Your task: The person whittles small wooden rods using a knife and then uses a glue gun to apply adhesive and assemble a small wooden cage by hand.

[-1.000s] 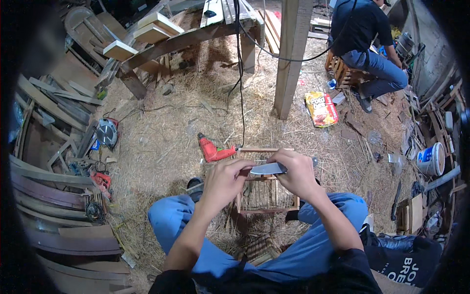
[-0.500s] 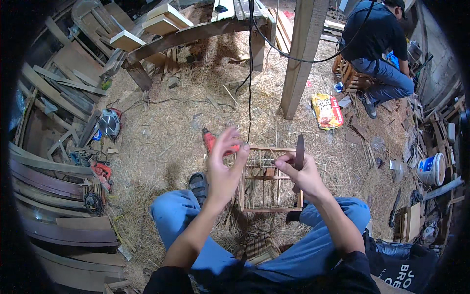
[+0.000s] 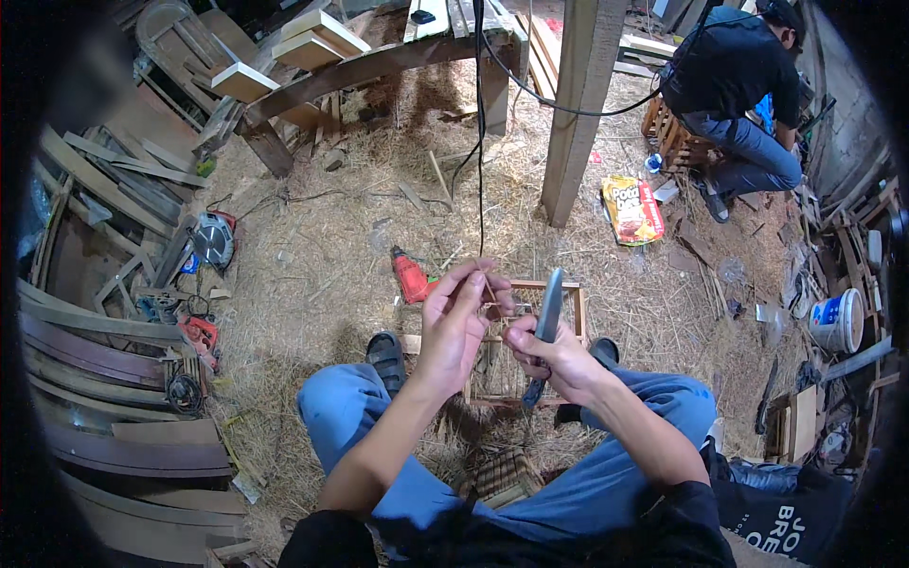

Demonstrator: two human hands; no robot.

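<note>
My right hand (image 3: pixel 563 367) is wrapped round the dark handle of a knife (image 3: pixel 549 308), whose blade points up and away from me. Beside it, to the left, my left hand (image 3: pixel 454 331) has its fingertips drawn together. Something thin may be pinched in them, but it is too small to make out. Below both hands, between my legs, stands a wooden frame with thin bars (image 3: pixel 580 312), like a small cage. My hands cover much of its left and middle. A red power drill (image 3: pixel 409 275) lies on the floor just beyond my left hand.
Straw-like shavings cover the floor. A wooden post (image 3: pixel 578 123) rises ahead, with a hanging black cable (image 3: pixel 481 170) nearby. A snack bag (image 3: pixel 632 210) and a white bucket (image 3: pixel 836 322) lie to the right. A co-worker (image 3: pixel 734 85) sits far right. A circular saw (image 3: pixel 214 239) rests left.
My left hand's spread fingers have come together and moved right, closer to the knife. My right hand has shifted left and slightly down; the knife blade now leans differently.
</note>
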